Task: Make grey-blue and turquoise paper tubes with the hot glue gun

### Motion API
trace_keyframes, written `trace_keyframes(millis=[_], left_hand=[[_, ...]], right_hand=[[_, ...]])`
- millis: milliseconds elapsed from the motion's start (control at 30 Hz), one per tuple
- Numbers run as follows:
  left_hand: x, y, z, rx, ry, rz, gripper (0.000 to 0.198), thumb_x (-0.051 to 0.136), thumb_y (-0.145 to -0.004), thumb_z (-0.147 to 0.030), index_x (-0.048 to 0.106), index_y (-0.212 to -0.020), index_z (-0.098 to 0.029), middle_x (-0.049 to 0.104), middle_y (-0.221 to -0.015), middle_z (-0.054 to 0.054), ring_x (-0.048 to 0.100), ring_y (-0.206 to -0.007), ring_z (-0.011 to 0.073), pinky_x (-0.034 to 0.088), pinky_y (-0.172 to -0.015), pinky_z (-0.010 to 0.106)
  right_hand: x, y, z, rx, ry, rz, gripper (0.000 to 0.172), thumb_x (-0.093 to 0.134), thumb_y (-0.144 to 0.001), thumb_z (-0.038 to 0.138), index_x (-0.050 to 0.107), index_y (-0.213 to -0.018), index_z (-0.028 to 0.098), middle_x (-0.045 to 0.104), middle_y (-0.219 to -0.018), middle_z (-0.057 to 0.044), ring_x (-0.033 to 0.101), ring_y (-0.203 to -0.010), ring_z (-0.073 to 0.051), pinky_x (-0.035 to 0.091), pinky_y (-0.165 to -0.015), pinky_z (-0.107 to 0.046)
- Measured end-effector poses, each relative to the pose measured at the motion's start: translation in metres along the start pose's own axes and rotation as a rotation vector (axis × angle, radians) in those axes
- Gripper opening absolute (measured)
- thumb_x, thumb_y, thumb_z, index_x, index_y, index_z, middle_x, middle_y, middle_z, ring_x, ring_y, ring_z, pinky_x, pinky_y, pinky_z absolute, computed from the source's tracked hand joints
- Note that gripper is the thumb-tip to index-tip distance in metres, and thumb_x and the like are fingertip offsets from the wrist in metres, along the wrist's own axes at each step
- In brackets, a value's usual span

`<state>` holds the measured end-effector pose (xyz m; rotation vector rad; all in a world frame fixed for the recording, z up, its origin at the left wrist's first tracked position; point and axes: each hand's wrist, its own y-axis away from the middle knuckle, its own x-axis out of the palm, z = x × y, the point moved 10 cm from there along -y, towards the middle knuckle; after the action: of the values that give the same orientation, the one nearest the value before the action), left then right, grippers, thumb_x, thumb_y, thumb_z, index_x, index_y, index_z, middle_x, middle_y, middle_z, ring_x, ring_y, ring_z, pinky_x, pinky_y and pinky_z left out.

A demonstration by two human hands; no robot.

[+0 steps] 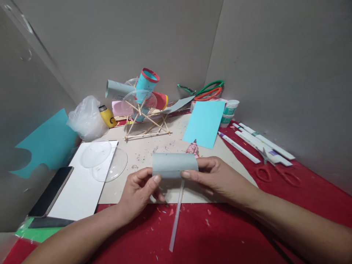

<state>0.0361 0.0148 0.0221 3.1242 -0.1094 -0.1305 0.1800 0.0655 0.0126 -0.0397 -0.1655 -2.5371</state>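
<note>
Both hands hold a grey paper roll [175, 165] over the beige board [143, 150]. My left hand [140, 194] pinches its left end with thumb and fingers. My right hand [217, 176] grips its right end, thumb on the front. A glue stick [176, 216] runs down from under the roll across the red table cover [209, 234]. Just behind the roll lies a glue gun with a pink body [193, 149].
A stick-frame wheel with paper cups [144, 106] stands at the back. Two clear plastic lids [106, 159] lie on white paper [82, 187] beside a phone [51, 191]. A cyan sheet [205, 123], pens [255, 145], red scissors [277, 174], a yellow bottle [107, 116] and a plastic bag [86, 117] surround the board.
</note>
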Motion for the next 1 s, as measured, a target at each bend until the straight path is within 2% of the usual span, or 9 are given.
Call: trace_keyframes(millis=[100, 167, 300, 367, 433, 533, 700, 867, 1000], left_hand=[[0.014, 0.002, 0.014, -0.106, 0.088, 0.099, 0.035, 0.062, -0.086, -0.048, 0.067, -0.093, -0.014, 0.070, -0.057, 0.002, 0.066, -0.050, 0.0127, 0.052, -0.053, 0.021], [0.018, 0.002, 0.020, -0.152, 0.114, 0.122, 0.041, 0.061, -0.085, -0.053, 0.066, -0.085, -0.012, 0.070, -0.056, 0.005, 0.065, -0.048, 0.0124, 0.051, -0.052, 0.021], [0.009, -0.003, 0.020, -0.140, 0.136, 0.061, 0.045, 0.062, -0.082, -0.056, 0.066, -0.083, -0.012, 0.071, -0.056, 0.006, 0.061, -0.046, 0.0109, 0.048, -0.050, 0.019], [0.000, -0.006, 0.019, -0.101, 0.140, -0.009, 0.047, 0.062, -0.080, -0.059, 0.065, -0.080, -0.012, 0.070, -0.056, 0.006, 0.060, -0.045, 0.0106, 0.048, -0.050, 0.020], [-0.009, -0.008, 0.020, -0.058, 0.147, -0.079, 0.050, 0.062, -0.078, -0.062, 0.064, -0.076, -0.012, 0.071, -0.059, 0.007, 0.058, -0.045, 0.0108, 0.048, -0.048, 0.021], [-0.019, -0.008, 0.018, 0.028, 0.112, -0.153, 0.055, 0.060, -0.077, -0.066, 0.066, -0.078, -0.011, 0.071, -0.067, 0.009, 0.059, -0.052, 0.0120, 0.048, -0.051, 0.023], [-0.029, -0.006, 0.008, 0.178, -0.059, -0.213, 0.048, 0.063, -0.078, -0.058, 0.068, -0.071, -0.010, 0.060, -0.059, 0.002, 0.050, -0.053, 0.0090, 0.039, -0.051, 0.021], [-0.031, -0.009, 0.010, 0.171, -0.015, -0.207, 0.032, 0.075, -0.069, -0.042, 0.066, -0.066, -0.011, 0.063, -0.061, 0.001, 0.052, -0.055, 0.0093, 0.040, -0.052, 0.021], [-0.030, -0.013, 0.010, 0.162, 0.065, -0.191, 0.030, 0.075, -0.071, -0.039, 0.066, -0.076, -0.011, 0.067, -0.064, 0.003, 0.057, -0.055, 0.0104, 0.045, -0.055, 0.022]], right_hand=[[0.009, 0.002, 0.010, -0.087, 0.033, 0.064, 0.027, 0.076, -0.072, 0.043, 0.078, -0.081, 0.017, 0.061, -0.058, 0.001, 0.056, -0.059, -0.013, 0.045, -0.058, -0.022], [0.013, 0.003, 0.013, -0.130, 0.081, 0.090, 0.026, 0.074, -0.074, 0.042, 0.078, -0.083, 0.018, 0.069, -0.073, -0.002, 0.062, -0.075, -0.017, 0.048, -0.071, -0.025], [0.004, 0.002, 0.008, -0.122, 0.172, 0.007, 0.034, 0.070, -0.076, 0.049, 0.077, -0.083, 0.017, 0.054, -0.050, 0.003, 0.046, -0.046, -0.010, 0.039, -0.046, -0.021], [-0.007, 0.002, 0.005, -0.115, 0.186, -0.075, 0.039, 0.069, -0.075, 0.054, 0.076, -0.085, 0.016, 0.049, -0.045, 0.004, 0.040, -0.041, -0.009, 0.034, -0.040, -0.020], [-0.022, 0.003, 0.004, -0.137, 0.201, -0.181, 0.044, 0.071, -0.070, 0.057, 0.077, -0.089, 0.017, 0.059, -0.052, 0.000, 0.046, -0.044, -0.011, 0.039, -0.041, -0.021], [-0.045, 0.005, 0.001, -0.157, 0.257, -0.340, 0.045, 0.073, -0.066, 0.061, 0.079, -0.088, 0.022, 0.074, -0.083, -0.008, 0.058, -0.056, -0.016, 0.048, -0.046, -0.025], [-0.064, 0.003, -0.012, -0.156, 0.292, -0.441, 0.039, 0.070, -0.065, 0.065, 0.078, -0.087, 0.034, 0.075, -0.082, -0.004, 0.062, -0.059, -0.021, 0.053, -0.044, -0.027], [-0.057, 0.000, -0.007, -0.151, 0.324, -0.415, 0.043, 0.071, -0.064, 0.066, 0.078, -0.083, 0.028, 0.076, -0.088, -0.005, 0.064, -0.063, -0.021, 0.055, -0.051, -0.028], [-0.042, -0.005, 0.000, -0.198, 0.261, -0.297, 0.044, 0.071, -0.071, 0.060, 0.076, -0.086, 0.019, 0.073, -0.076, -0.006, 0.063, -0.061, -0.018, 0.051, -0.054, -0.026]])
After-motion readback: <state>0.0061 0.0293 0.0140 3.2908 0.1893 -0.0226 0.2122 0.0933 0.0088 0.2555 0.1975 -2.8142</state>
